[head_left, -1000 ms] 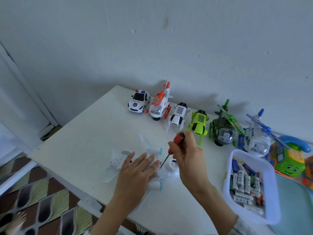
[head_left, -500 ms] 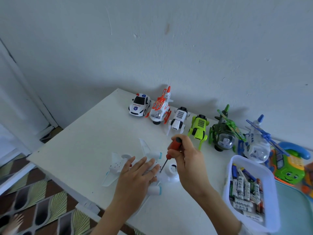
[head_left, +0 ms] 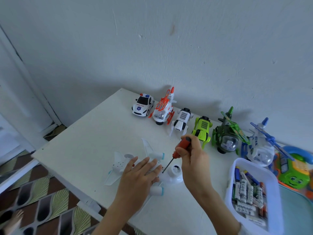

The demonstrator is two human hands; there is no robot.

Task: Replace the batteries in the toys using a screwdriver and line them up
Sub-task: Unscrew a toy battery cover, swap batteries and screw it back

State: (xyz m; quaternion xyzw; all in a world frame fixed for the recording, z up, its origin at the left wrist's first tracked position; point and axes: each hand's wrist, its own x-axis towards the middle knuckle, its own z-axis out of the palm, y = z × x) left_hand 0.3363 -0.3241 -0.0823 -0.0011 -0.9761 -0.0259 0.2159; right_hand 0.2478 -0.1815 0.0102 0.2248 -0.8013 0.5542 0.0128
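A white toy airplane (head_left: 121, 164) lies belly-up on the white table (head_left: 81, 146). My left hand (head_left: 138, 177) presses flat on its body with fingers spread. My right hand (head_left: 194, 160) grips a red-handled screwdriver (head_left: 182, 147), whose tip touches the plane's underside just beyond my left fingertips. Along the wall stand a police car (head_left: 143, 105), an orange helicopter (head_left: 163, 109), a white car (head_left: 181, 122), a lime car (head_left: 202, 128), a green helicopter (head_left: 227, 134) and a blue helicopter (head_left: 259, 145).
A white tub (head_left: 274, 189) holding several batteries sits at the right, near my right forearm. A green and orange toy phone (head_left: 294, 173) lies behind it on a teal tray (head_left: 298, 209). The table's left edge drops to a patterned floor (head_left: 42, 204).
The view has tilted upward, so the table sits lower in the frame. Both hands stay on the plane, the screwdriver still at its underside.
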